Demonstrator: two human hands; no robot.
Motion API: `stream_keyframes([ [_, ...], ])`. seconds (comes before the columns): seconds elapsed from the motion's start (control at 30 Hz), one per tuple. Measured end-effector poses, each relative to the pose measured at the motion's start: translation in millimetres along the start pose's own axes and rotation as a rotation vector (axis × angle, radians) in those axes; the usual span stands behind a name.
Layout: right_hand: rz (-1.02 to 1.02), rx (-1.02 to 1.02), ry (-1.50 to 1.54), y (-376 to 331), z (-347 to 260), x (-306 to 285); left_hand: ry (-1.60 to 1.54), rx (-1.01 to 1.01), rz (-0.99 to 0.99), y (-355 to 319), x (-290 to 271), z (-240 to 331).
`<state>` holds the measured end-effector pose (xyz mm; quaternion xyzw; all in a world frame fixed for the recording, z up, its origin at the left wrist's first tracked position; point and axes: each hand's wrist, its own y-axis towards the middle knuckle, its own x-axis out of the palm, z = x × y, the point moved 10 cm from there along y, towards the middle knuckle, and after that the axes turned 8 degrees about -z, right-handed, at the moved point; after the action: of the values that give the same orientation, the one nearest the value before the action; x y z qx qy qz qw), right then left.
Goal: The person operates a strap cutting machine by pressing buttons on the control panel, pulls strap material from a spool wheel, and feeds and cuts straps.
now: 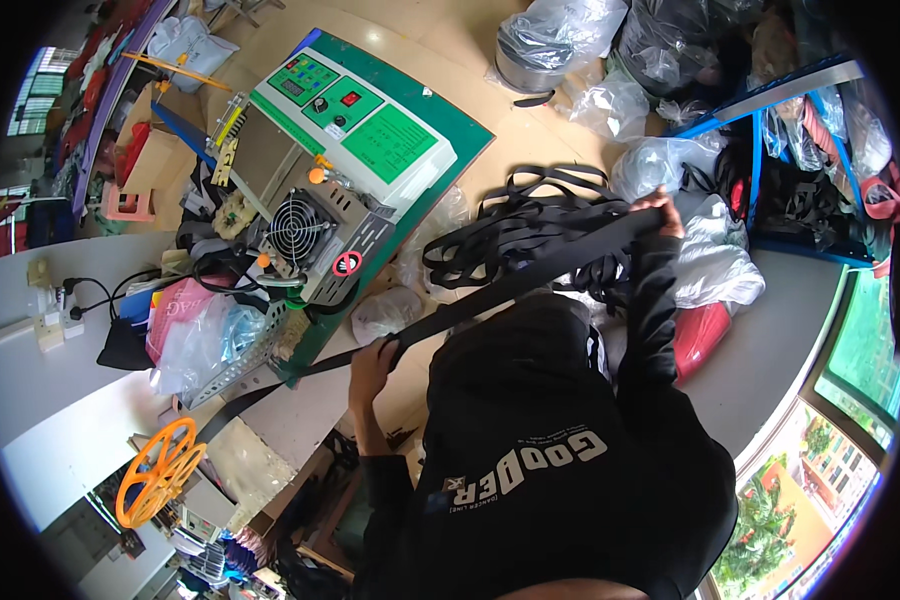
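Beside the green cutting machine [370,130] | black webbing strap [500,290] stretched taut between hands | left hand [372,362] closed around it, right hand [658,212] pinching far end | keep tension even, strap flat, untwisted.

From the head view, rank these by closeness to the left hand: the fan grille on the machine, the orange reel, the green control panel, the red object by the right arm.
From the left hand, gripping the black strap:
1. Fan grille, up and to its left on the machine.
2. Orange reel, lower left at the table edge.
3. Green control panel and red object: too close to call; panel far above, red object far right.
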<state>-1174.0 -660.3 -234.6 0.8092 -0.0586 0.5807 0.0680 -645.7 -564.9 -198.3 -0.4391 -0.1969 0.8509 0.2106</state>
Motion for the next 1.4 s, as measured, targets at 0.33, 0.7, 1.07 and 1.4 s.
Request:
stream_keyframes([
  [0.33,0.032,0.099,0.161,1.6,26.5,37.4,0.015,0.27,0.099,38.4,30.3,68.5],
  [0.7,-0.018,0.28,0.218,-9.2,123.6,109.2,-0.358,0.615,-0.055,78.7,49.9,222.4],
  [1.07,-0.145,-0.267,-0.047,-6.7,-126.8,111.1,0.457,-0.219,0.015,6.0,32.9,-104.0],
  [1.4,-0.05,0.109,0.134,5.4,43.3,116.9,-0.135,0.558,0.127,74.8,40.5,165.8],
])
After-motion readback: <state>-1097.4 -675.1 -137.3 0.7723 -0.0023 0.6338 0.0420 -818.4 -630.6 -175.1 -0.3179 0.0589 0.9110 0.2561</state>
